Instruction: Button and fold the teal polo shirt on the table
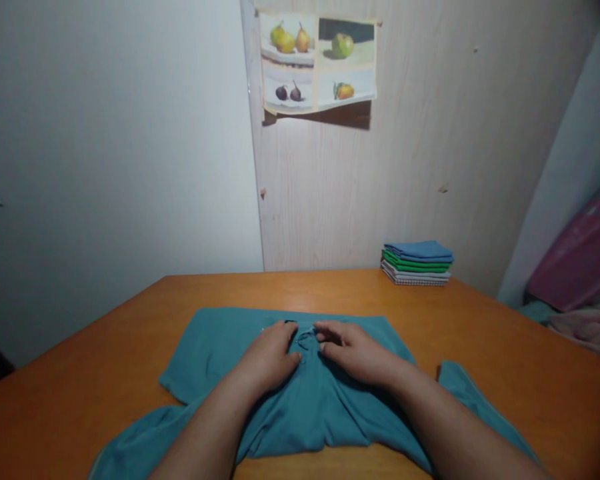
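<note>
A teal garment (285,413) lies spread and creased on the orange-brown table. One long narrow part of it runs toward the lower left and another toward the lower right, like sleeves. My left hand (273,353) rests on the cloth left of the middle, thumb apart from its bent fingers. Facing it, my right hand (353,350) touches the cloth with curved fingers, its thumb also apart. Between the two hands is a small gathered spot (306,337) with dark and pale detail, too small to make out. A small black bit shows beside my left fingertips.
At the table's (220,290) back right stands a neat stack of folded cloths (417,263), blue, green and checked. A wall lies behind, with a fruit picture sheet (320,63) on it. Pink fabric (575,253) shows beyond the table at the right.
</note>
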{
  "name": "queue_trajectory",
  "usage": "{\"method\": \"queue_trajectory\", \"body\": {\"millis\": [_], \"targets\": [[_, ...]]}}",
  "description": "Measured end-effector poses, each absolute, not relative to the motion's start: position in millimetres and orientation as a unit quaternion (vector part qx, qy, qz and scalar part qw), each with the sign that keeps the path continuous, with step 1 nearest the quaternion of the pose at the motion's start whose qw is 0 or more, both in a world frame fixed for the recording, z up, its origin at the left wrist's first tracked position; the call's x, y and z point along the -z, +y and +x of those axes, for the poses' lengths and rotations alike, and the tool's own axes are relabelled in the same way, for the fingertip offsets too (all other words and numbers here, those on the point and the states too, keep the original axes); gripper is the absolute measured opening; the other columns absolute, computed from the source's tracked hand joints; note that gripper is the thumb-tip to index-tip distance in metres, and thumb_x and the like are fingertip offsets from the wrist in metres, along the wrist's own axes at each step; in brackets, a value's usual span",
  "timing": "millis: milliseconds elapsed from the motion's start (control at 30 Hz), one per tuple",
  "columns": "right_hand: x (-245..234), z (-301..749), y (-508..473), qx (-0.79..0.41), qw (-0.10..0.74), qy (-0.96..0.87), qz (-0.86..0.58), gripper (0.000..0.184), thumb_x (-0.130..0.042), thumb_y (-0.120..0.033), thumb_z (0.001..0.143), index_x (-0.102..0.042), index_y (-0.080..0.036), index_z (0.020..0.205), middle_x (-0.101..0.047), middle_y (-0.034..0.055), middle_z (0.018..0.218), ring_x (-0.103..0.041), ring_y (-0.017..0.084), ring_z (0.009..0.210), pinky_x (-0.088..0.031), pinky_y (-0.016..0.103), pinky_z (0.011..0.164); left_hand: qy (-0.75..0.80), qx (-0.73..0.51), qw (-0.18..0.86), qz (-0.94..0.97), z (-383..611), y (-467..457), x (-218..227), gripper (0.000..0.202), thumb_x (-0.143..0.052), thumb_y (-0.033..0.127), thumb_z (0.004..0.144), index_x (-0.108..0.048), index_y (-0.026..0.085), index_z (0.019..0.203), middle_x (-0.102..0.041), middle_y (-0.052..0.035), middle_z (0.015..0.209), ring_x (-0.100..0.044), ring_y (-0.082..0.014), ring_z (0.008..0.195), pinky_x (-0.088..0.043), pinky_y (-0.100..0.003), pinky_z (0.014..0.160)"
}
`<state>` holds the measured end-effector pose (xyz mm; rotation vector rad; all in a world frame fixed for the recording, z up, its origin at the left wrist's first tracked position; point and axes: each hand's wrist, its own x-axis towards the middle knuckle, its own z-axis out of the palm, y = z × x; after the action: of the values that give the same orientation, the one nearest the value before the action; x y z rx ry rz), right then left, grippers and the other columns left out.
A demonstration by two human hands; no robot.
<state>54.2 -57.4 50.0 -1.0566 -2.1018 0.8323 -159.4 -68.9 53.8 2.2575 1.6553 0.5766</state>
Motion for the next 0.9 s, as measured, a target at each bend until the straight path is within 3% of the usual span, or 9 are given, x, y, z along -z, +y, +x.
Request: {"method": "queue_trajectory", "body": {"millis": [100, 167, 300, 433, 500, 600, 733, 800, 900], "targets": [[-43.0, 53.7, -51.2, -0.258, 0.346, -0.789, -0.438, 0.043, -0.053, -0.021, 0.087, -0.066, -0.012, 0.127, -0.071, 0.0136, 0.118, -0.065, 0.024, 0.104, -0.048, 0.037, 0.095, 0.555, -0.2, 0.124, 0.798, -157.6, -70.1, -55.0, 0.037, -0.063, 0.026, 0.08, -0.065, 0.02, 0.116, -0.068, -0.0111, 0.115, -0.062, -0.0266, 0.106, -0.046, -0.034, 0.091], [-37.7, 54.0, -47.5, -0.228, 0.352, -0.774, -0.474, 0.046, -0.053, -0.021, 0.087, -0.063, -0.011, 0.131, -0.073, 0.0126, 0.103, -0.065, 0.023, 0.091, -0.05, 0.036, 0.086, 0.55, -0.205, 0.128, 0.8, -155.9, -71.6, -56.8, 0.03, -0.061, 0.027, 0.081, -0.068, 0.02, 0.109, -0.07, -0.0098, 0.107, -0.063, -0.0261, 0.1, -0.048, -0.034, 0.086], [-30.5, 55.9, -44.7, -0.229, 0.326, -0.784, -0.476, 0.059, -0.059, -0.018, 0.082, -0.055, -0.016, 0.14, -0.073, 0.0071, 0.093, -0.063, 0.02, 0.079, -0.048, 0.031, 0.075, 0.5, -0.221, 0.179, 0.818, -152.3, -74.6, -58.9, 0.034, -0.062, 0.025, 0.081, -0.07, 0.023, 0.113, -0.072, -0.0076, 0.112, -0.064, -0.0264, 0.102, -0.048, -0.035, 0.088], [-30.1, 55.8, -46.2, -0.228, 0.294, -0.816, -0.442, 0.029, -0.058, -0.015, 0.079, -0.071, -0.022, 0.105, -0.073, 0.0047, 0.094, -0.062, 0.02, 0.085, -0.044, 0.029, 0.075, 0.46, -0.257, 0.23, 0.818, -150.1, -73.2, -58.3, 0.043, -0.059, 0.018, 0.08, -0.067, 0.021, 0.122, -0.07, -0.0071, 0.122, -0.062, -0.0238, 0.11, -0.045, -0.034, 0.097], [-30.6, 54.4, -45.5, -0.238, 0.296, -0.808, -0.451, 0.014, -0.058, -0.018, 0.08, -0.068, -0.02, 0.089, -0.069, 0.0022, 0.079, -0.06, 0.018, 0.075, -0.04, 0.026, 0.067, 0.481, -0.269, 0.234, 0.801, -150.3, -71.0, -59.1, 0.039, -0.056, 0.014, 0.079, -0.068, 0.017, 0.116, -0.072, -0.0081, 0.112, -0.064, -0.0223, 0.1, -0.047, -0.032, 0.089], [-30.2, 51.3, -42.4, -0.296, 0.338, -0.757, -0.474, 0.007, -0.058, -0.025, 0.082, -0.061, -0.019, 0.084, -0.056, -0.0035, 0.063, -0.052, 0.013, 0.059, -0.035, 0.023, 0.056, 0.527, -0.278, 0.226, 0.771, -152.1, -68.9, -63.0, 0.027, -0.05, 0.009, 0.076, -0.068, 0.014, 0.096, -0.069, -0.0054, 0.086, -0.061, -0.0185, 0.079, -0.046, -0.027, 0.071], [-29.8, 46.9, -41.1, -0.401, 0.395, -0.675, -0.477, 0.016, -0.056, -0.03, 0.084, -0.057, -0.018, 0.094, -0.049, -0.008, 0.053, -0.048, 0.011, 0.048, -0.033, 0.022, 0.048, 0.528, -0.249, 0.247, 0.773, -155.1, -71.7, -68.1, 0.02, -0.05, 0.008, 0.071, -0.065, 0.016, 0.081, -0.063, -0.0009, 0.074, -0.055, -0.0153, 0.071, -0.039, -0.023, 0.062], [-30.8, 45.3, -43.1, -0.443, 0.413, -0.652, -0.456, 0.033, -0.057, -0.03, 0.082, -0.055, -0.016, 0.112, -0.051, -0.0084, 0.055, -0.05, 0.012, 0.049, -0.036, 0.022, 0.049, 0.517, -0.221, 0.274, 0.78, -155.0, -74.5, -68.8, 0.017, -0.05, 0.01, 0.071, -0.064, 0.016, 0.078, -0.062, 0.0004, 0.072, -0.054, -0.0146, 0.069, -0.037, -0.023, 0.06], [-33.1, 44.8, -46.8, -0.48, 0.417, -0.653, -0.411, 0.066, -0.06, -0.025, 0.079, -0.038, -0.014, 0.14, -0.057, -0.0073, 0.066, -0.053, 0.012, 0.056, -0.04, 0.023, 0.056, 0.509, -0.201, 0.303, 0.78, -153.0, -77.9, -68.5, 0.015, -0.051, 0.012, 0.07, -0.063, 0.017, 0.077, -0.06, 0.0017, 0.07, -0.052, -0.0136, 0.067, -0.035, -0.022, 0.058]]}}
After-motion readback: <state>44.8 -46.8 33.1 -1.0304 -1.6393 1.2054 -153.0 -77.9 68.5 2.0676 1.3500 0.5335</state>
